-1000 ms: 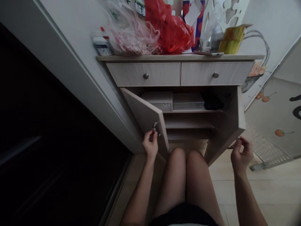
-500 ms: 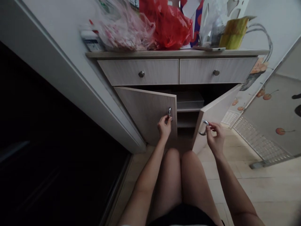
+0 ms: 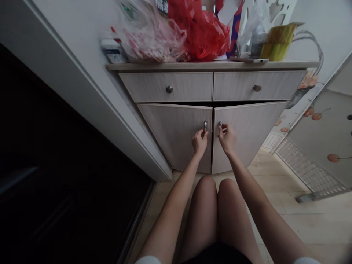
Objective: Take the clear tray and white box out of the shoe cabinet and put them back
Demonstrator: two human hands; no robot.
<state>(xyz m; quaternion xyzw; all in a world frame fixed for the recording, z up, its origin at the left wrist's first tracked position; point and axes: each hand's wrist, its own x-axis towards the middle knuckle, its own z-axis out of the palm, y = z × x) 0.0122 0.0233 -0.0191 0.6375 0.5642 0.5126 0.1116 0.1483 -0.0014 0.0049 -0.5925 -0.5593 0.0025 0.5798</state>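
My left hand (image 3: 200,141) is closed on the metal handle (image 3: 205,125) of the left cabinet door (image 3: 176,132). With bent fingers, my right hand (image 3: 227,137) grips the handle (image 3: 220,124) of the right cabinet door (image 3: 247,132). Both pale wood-grain doors stand slightly ajar, with a dark gap along their top edges and a thin one between them. The cabinet's inside is hidden behind them. Above the doors are two drawers, a left drawer (image 3: 189,82) and a right drawer (image 3: 275,82), both closed.
On the cabinet top (image 3: 165,66) stand a white bottle (image 3: 113,51), a pinkish clear plastic bag (image 3: 156,40), a red plastic bag (image 3: 206,36), a phone-like flat object (image 3: 249,59) and a yellow-green packet (image 3: 277,44). A cherry-patterned panel (image 3: 308,146) stands at right; a dark doorway (image 3: 55,165) lies left.
Both doors have swung inward, nearly closed, with my hands still on their handles. My right hand moved left with its door; the shelves inside are now hidden. The view has shifted slightly.
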